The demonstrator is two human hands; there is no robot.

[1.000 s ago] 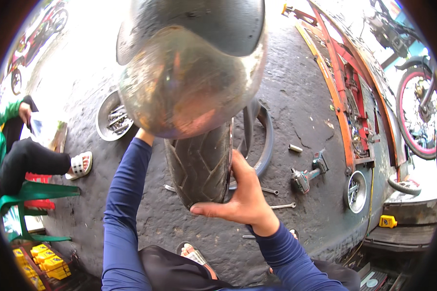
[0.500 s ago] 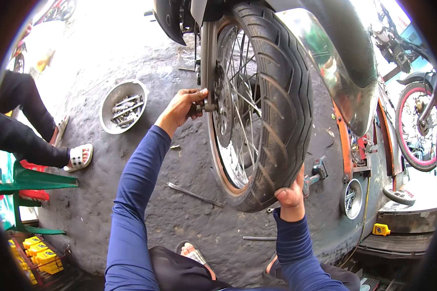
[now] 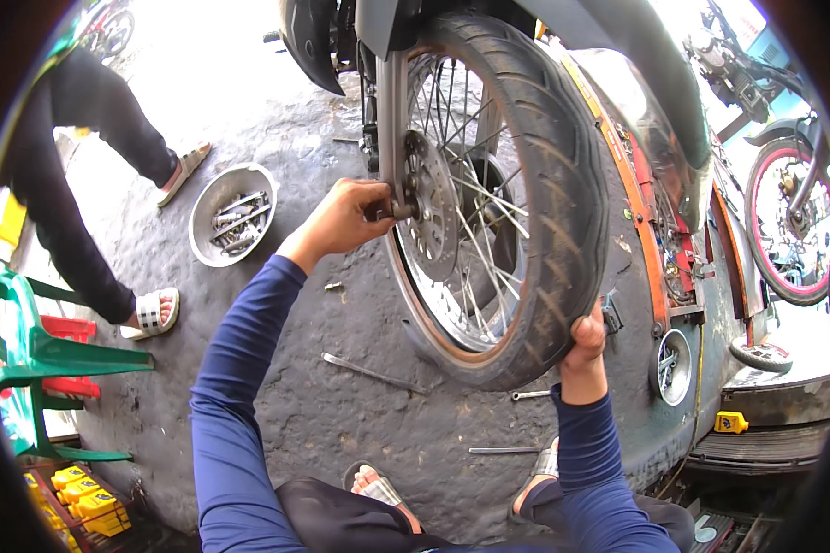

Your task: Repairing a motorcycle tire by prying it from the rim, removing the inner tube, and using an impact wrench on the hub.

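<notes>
A motorcycle front wheel [image 3: 567,212] with a black treaded tyre and wire spokes stands tilted below the front end. Its brake disc [image 3: 439,226] faces my left side, beside the grey fork leg [image 3: 392,129]. My left hand [image 3: 346,217] is closed with thumb and fingers on the end of the wheel axle [image 3: 402,211] at the foot of the fork. Down at the tyre's lower right, my right hand [image 3: 585,346] grips the tread; the thumb shows, while the other fingers are hidden behind the rubber.
A metal bowl of tools [image 3: 233,215] sits left, a smaller bowl [image 3: 670,367] right. A tyre lever [image 3: 373,373] and a metal rod [image 3: 504,451] lie on the dark floor. Beside green chairs [image 3: 74,355] stands another person [image 3: 74,184]. An orange-framed rack [image 3: 650,267] is right.
The wheel has turned, its lower part swinging right and slightly up with my right hand. My left hand stays at the axle, seen more from its back. The other person's legs have shifted apart.
</notes>
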